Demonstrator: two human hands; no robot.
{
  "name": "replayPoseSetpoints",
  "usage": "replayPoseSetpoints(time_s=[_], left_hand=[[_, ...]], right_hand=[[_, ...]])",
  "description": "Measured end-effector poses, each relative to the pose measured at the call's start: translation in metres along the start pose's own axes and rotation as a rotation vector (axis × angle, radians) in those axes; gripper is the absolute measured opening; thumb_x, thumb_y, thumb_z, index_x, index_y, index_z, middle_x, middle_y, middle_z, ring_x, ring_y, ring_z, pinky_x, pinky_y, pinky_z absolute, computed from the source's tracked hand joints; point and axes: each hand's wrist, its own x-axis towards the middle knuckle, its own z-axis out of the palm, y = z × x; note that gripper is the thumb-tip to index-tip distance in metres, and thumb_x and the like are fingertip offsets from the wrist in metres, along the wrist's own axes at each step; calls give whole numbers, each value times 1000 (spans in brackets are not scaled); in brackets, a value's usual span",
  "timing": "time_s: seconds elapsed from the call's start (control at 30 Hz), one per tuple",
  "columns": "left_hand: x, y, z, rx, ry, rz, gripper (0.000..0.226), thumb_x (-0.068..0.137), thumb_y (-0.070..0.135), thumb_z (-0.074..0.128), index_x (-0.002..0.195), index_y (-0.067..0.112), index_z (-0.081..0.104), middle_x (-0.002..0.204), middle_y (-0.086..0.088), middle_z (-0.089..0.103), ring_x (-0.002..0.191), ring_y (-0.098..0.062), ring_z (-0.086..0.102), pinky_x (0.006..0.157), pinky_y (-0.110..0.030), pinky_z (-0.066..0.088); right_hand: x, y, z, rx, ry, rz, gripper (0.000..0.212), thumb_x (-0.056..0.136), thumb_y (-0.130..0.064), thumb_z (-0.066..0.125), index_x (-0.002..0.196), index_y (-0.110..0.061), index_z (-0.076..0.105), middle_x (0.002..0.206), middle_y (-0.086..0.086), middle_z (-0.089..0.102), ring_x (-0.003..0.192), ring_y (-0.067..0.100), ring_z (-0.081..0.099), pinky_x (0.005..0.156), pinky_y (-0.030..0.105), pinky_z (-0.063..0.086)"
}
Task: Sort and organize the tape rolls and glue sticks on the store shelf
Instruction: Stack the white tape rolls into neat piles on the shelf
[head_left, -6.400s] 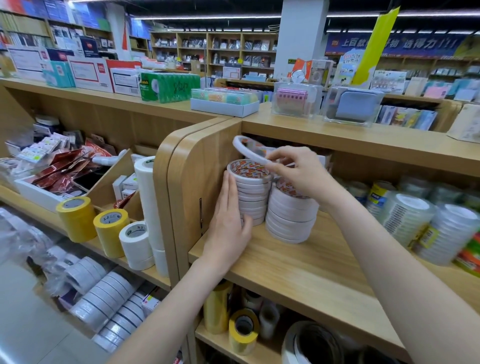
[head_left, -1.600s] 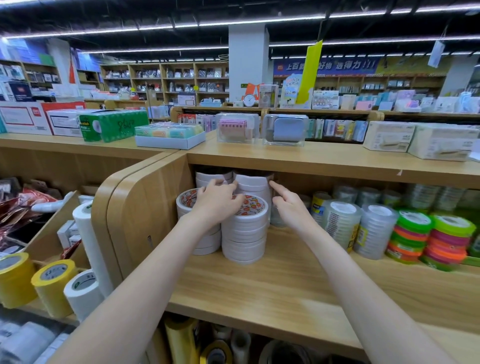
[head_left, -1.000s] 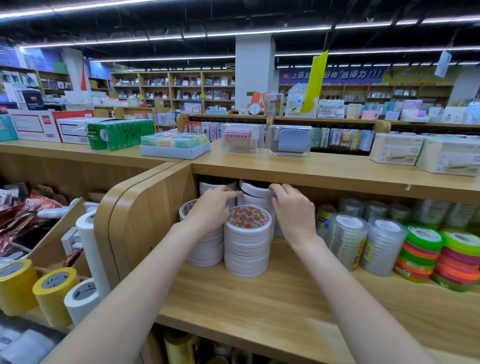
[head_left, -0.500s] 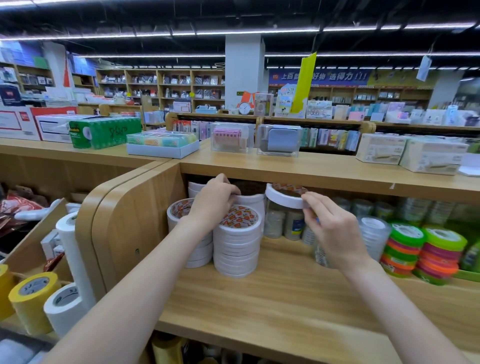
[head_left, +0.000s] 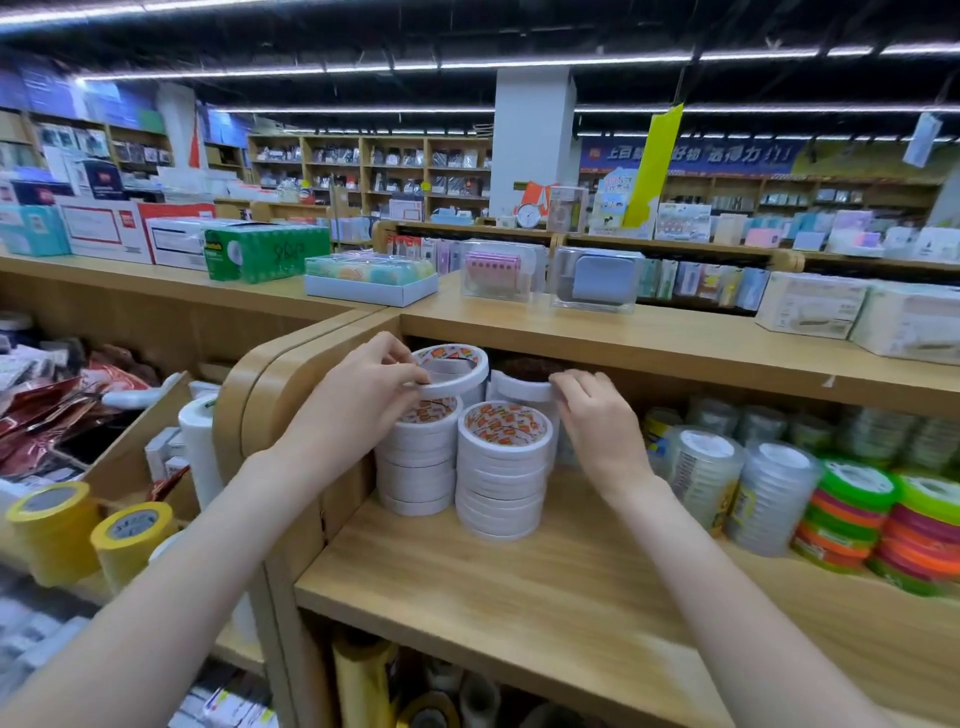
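Observation:
Two stacks of white tape rolls with orange-printed cores stand on the wooden shelf (head_left: 519, 587): a left stack (head_left: 418, 462) and a front stack (head_left: 501, 475). My left hand (head_left: 358, 400) pinches a single white tape roll (head_left: 454, 366), tilted, just above the left stack. My right hand (head_left: 597, 426) has its fingertips on the rim of a rear stack's top roll (head_left: 522, 384), whose dark core faces up. Whether those fingers grip it is not clear.
Clear shrink-wrapped tape packs (head_left: 706, 478) and green-and-orange tape stacks (head_left: 852, 514) fill the shelf to the right. The upper shelf board (head_left: 649, 338) hangs low over the rolls. Yellow tape rolls (head_left: 130, 535) sit in the left bay beyond the curved divider (head_left: 260, 395).
My left hand has lifted one white roll off the rear left pile and holds it tilted. My right hand moved back left from the clear packs to the rear stack's top roll.

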Motion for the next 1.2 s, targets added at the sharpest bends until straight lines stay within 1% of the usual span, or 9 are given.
replayPoseSetpoints(time_s=[0.23,0.4,0.5,0.67,0.8,0.87,0.93,1.1,1.2], left_hand=[[-8,-4,-2,-10,-31,-8,19,88,9,60,104,4,69,106,-7,61,95,-24,58,79,-33,45],[-9,-6,3,-42,-39,-16,20,88,7,60,106,3,68,106,-7,61,93,-22,57,79,-26,42],[-10,-4,5,-62,-9,7,20,87,6,61,105,3,69,104,-7,61,90,-19,56,77,-24,38],[-13,14,18,-153,-26,137,18,85,5,65,102,6,69,104,-7,60,97,-18,57,80,-26,45],[-18,24,40,-151,-4,98,30,87,8,63,117,11,63,112,-5,60,104,-19,57,88,-12,29],[-24,22,46,-152,10,12,35,89,14,61,123,14,59,120,-2,60,113,-18,53,96,-16,26],[-30,18,51,-127,8,-33,38,88,18,63,125,15,57,123,-3,60,119,-21,51,106,-31,25],[-35,16,58,-133,3,-66,51,85,37,60,129,11,54,126,-4,59,120,-23,50,101,-29,24],[-33,16,59,-146,7,-88,54,83,42,57,127,12,55,124,-3,60,118,-24,51,101,-34,27]], right_hand=[[-14,5,-2,115,-174,46,56,76,14,57,129,-4,50,132,21,48,121,35,47,92,46,49],[-8,2,-10,90,-300,162,57,89,4,43,143,-11,31,147,14,32,136,26,27,107,37,31],[-15,0,-16,191,-284,180,61,89,5,39,145,-13,26,147,13,32,136,26,28,112,35,27],[-32,-12,-34,644,-162,235,52,87,8,46,135,-12,42,126,-4,51,112,3,49,92,4,36],[-45,-18,-38,912,-281,325,44,89,1,53,126,-22,46,128,-2,54,117,7,52,94,13,43],[-48,-19,-36,936,-292,350,37,87,-14,61,121,-26,51,127,-4,56,117,7,53,96,22,46],[-46,-23,-35,901,-247,390,32,85,-23,64,115,-27,56,121,-6,60,112,8,56,92,23,48],[-36,-35,-30,771,-132,438,19,85,-22,64,103,-25,58,104,-5,64,96,9,59,70,4,42],[-36,-37,-31,762,-126,440,19,86,-21,63,105,-25,58,105,-5,64,97,9,59,68,1,40]])
